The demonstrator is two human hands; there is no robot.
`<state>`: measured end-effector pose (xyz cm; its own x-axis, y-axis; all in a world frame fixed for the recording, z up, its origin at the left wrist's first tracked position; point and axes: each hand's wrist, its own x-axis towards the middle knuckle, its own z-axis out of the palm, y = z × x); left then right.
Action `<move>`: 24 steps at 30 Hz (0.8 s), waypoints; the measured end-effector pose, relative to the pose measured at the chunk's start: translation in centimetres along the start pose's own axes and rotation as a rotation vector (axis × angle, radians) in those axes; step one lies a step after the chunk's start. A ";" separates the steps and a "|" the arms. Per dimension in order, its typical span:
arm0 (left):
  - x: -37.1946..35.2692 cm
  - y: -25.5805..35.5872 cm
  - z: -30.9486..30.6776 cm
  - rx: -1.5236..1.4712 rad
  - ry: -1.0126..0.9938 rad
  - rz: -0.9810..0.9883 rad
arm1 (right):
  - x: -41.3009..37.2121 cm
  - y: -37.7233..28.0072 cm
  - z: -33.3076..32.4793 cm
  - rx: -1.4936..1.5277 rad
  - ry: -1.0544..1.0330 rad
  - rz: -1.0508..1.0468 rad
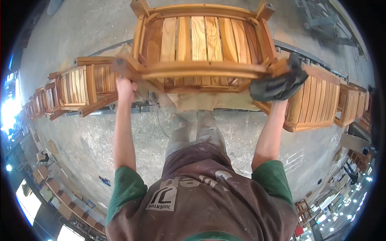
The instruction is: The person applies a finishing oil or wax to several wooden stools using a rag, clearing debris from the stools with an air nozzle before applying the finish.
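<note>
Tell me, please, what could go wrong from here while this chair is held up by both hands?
1. The right hand holds the wooden chair through a dark cloth, so that grip might slip.
2. The left hand grasps only one corner of the frame, so the chair could tilt or drop towards the legs below.
3. The neighbouring chairs stand close on both sides and could get knocked.

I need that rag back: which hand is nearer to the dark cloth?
Right. The right hand is bundled in the dark cloth at one wooden chair corner; the left hand grips the opposite corner.
</note>
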<state>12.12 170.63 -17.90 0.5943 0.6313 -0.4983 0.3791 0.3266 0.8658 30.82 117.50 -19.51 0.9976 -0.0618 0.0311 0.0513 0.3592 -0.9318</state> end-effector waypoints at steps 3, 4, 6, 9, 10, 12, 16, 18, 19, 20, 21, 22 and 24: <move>-1.6 -5.0 -0.1 -0.043 -0.027 0.120 | -4.8 4.0 -3.4 0.147 0.032 0.055; -0.4 -9.0 -1.9 -0.005 -0.111 0.129 | -5.2 5.7 -5.3 0.191 0.043 0.084; -0.7 -11.4 -2.3 -0.054 -0.089 0.114 | -8.3 7.4 -6.7 0.277 0.065 0.138; -2.4 -12.4 -3.5 -0.017 -0.100 0.134 | -14.0 6.1 -3.7 -0.221 0.326 0.057; -2.6 -11.5 -3.6 -0.020 -0.096 0.131 | -15.4 4.7 -1.8 -0.224 0.321 0.058; -3.6 -10.2 -4.6 0.179 0.123 0.098 | -18.5 1.9 1.7 0.121 0.636 0.360; -7.7 -10.0 -8.2 -0.185 0.269 0.183 | -24.4 1.5 7.2 -0.097 0.641 0.400; -8.9 -12.8 -12.0 -0.102 0.370 0.197 | -26.8 2.9 8.7 -0.260 0.365 0.431; -9.5 -14.6 -13.8 -0.097 0.536 0.174 | -27.4 3.0 10.8 -0.211 0.324 0.452; -10.5 -15.5 -15.7 -0.092 0.705 0.148 | -27.7 3.2 12.2 -0.205 0.297 0.459; -12.3 -15.4 -17.2 -0.045 0.742 -0.068 | -28.0 3.6 13.6 -0.218 0.192 0.487; -13.5 -16.2 -18.8 -0.047 0.770 -0.069 | -28.6 3.9 14.8 -0.234 0.090 0.517; -15.7 -16.4 -20.7 -0.408 0.712 -0.239 | -28.8 3.6 18.0 -0.254 -0.021 0.562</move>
<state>-18.11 169.99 -23.35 -0.1080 0.7602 -0.6407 0.0710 0.6487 0.7577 3.06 137.37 -17.23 0.8699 0.0916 -0.4847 -0.4923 0.0981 -0.8649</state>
